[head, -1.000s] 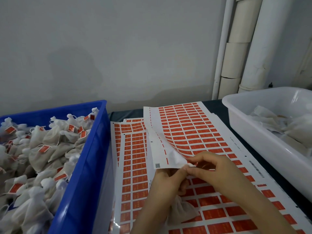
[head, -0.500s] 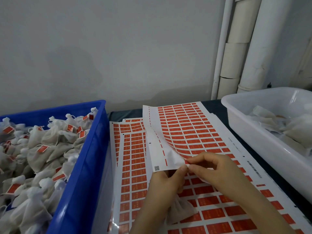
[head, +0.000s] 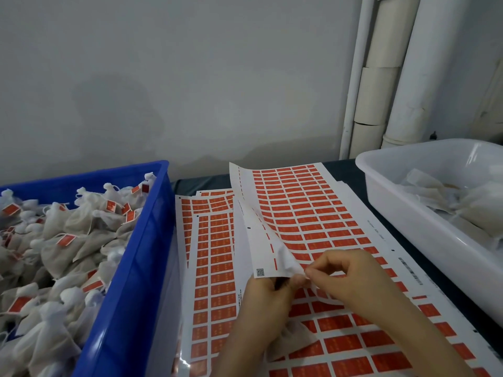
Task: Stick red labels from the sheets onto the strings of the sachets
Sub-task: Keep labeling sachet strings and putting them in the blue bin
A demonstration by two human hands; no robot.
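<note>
— Where is the label sheet?
— The top white paper sheet of red rectangular labels (head: 313, 221) lies on a stack of similar sheets (head: 212, 240) on the dark table (head: 340, 170), between the blue plastic crate (head: 130, 281) and the white plastic tub (head: 408, 221). Its near left corner is curled up.
— And the hands?
— The left hand (head: 268, 300) pinches that lifted corner from below. The right hand (head: 353, 281), fingers curled, nips the same corner between thumb and forefinger. Whether a label sits between them, I cannot tell.
— Sachets?
— One white mesh sachet (head: 296, 338) lies on the sheet under the left wrist. Labelled sachets (head: 54, 240) fill the crate, and plain sachets (head: 468, 202) lie in the tub
</note>
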